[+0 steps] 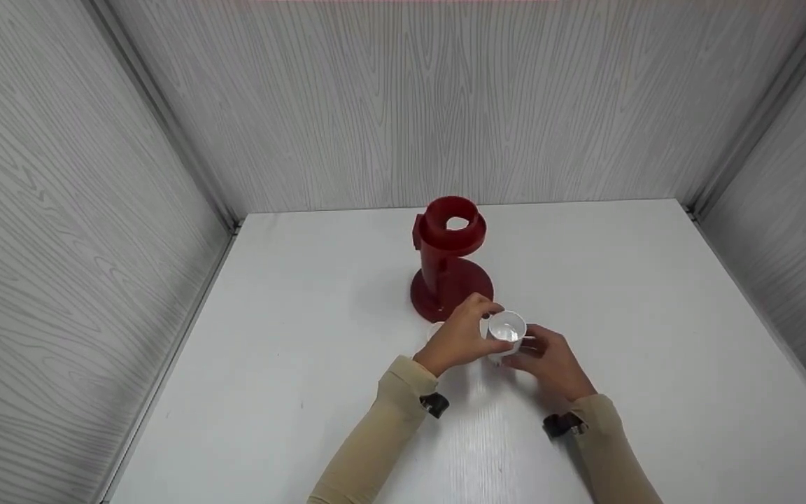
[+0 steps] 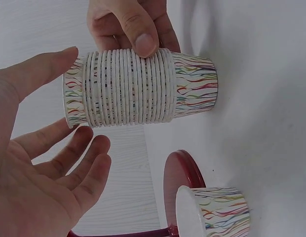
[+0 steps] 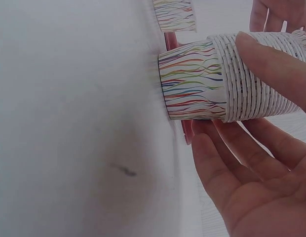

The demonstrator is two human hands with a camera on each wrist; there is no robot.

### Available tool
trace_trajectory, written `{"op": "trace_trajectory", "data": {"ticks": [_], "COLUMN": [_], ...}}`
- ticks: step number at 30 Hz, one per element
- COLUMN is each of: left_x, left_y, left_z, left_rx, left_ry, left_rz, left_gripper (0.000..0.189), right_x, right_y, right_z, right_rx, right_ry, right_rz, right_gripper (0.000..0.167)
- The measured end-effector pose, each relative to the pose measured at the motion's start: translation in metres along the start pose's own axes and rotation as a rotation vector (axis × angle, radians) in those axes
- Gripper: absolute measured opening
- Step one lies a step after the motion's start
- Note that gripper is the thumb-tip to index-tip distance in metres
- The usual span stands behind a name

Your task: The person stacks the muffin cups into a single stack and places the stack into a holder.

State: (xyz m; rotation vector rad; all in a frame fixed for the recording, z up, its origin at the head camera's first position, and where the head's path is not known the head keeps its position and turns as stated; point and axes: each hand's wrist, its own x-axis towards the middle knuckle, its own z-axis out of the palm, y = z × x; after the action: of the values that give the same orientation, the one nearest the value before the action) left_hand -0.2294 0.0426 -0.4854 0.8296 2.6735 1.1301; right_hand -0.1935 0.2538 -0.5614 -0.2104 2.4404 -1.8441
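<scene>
A stack of white paper cups (image 2: 128, 94) with colourful wavy lines stands upright between both hands. My right hand (image 1: 551, 364) grips the stack's side, thumb across the rims and fingers behind. At the top, my left hand (image 1: 460, 339) pinches the uppermost cup (image 2: 74, 96) between thumb and index finger; its other fingers are loosely bent beside the stack. This cup stands out a little above the rims below. Another paper cup (image 2: 224, 212) sits upright by itself on the table, mostly hidden behind the left hand in the head view.
Just beyond the hands stands a red plastic stand (image 1: 434, 269) with a round base and a ring-shaped top. Everything is on a white table (image 1: 291, 315), enclosed by grey wood-grain panels (image 1: 389, 105) at the back and both sides.
</scene>
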Motion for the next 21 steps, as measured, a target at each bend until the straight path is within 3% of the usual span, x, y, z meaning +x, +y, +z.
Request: {"op": "trace_trajectory", "data": {"ticks": [21], "left_x": [0.0012], "left_y": [-0.0038], "left_z": [0.0042], "left_rx": [0.014], "left_ry": [-0.019], "left_rz": [-0.053], "left_gripper": [0.064], "right_x": [0.0029], "right_y": [0.0056], "right_z": [-0.0026], "right_rx": [0.006], "right_ry": [-0.014], "right_rz": [-0.036], "right_gripper": [0.058]}}
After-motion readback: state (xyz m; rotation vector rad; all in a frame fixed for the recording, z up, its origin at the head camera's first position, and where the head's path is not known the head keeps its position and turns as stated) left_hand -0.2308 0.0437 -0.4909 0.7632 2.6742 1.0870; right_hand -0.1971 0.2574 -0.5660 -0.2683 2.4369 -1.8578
